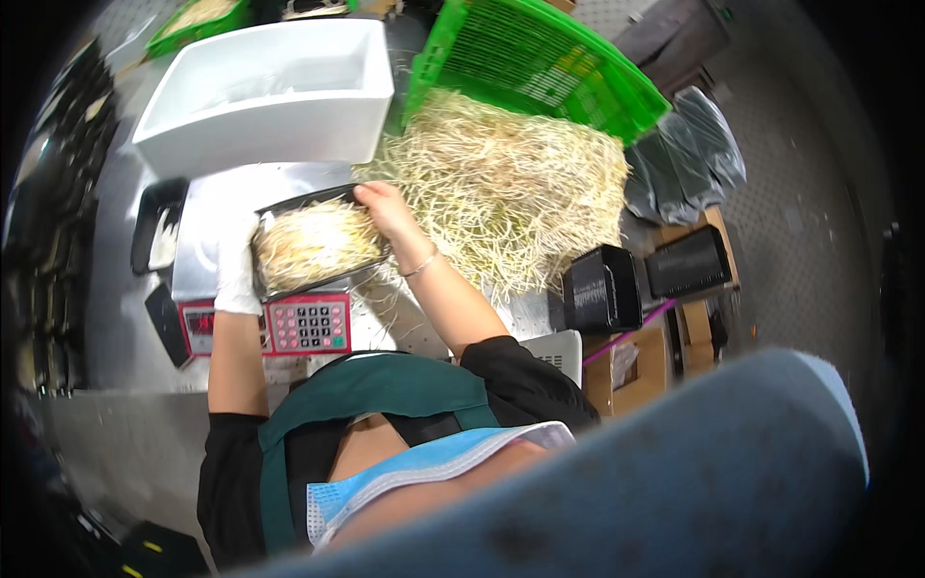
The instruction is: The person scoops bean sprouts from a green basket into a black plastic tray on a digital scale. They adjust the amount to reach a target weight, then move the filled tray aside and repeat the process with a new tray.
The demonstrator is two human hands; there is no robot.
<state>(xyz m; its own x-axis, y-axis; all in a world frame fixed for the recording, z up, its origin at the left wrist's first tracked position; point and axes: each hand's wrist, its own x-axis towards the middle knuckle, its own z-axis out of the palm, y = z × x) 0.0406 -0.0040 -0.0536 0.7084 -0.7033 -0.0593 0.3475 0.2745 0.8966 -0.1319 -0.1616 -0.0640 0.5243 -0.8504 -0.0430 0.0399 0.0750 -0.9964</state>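
Observation:
A black tray (306,287) filled with pale bean sprouts (321,243) is between my two hands, tilted over the silver plate and red keypad panel of a weighing scale (207,183). My left hand (237,265), in a white glove, grips the tray's left side; its fingertips are partly hidden. At the tray's far right corner, my bare right hand (383,210) is closed on the rim, thumb on top. Just right of it spreads a big heap of loose bean sprouts (511,183), spilling out of a tipped green crate (559,72).
Behind the scale stands a white tub (265,125). A small black tray (157,226) holding something white is left of the scale. Empty black trays (602,289) and plastic-wrapped stacks (689,154) are at the right, above an open cardboard box (631,371).

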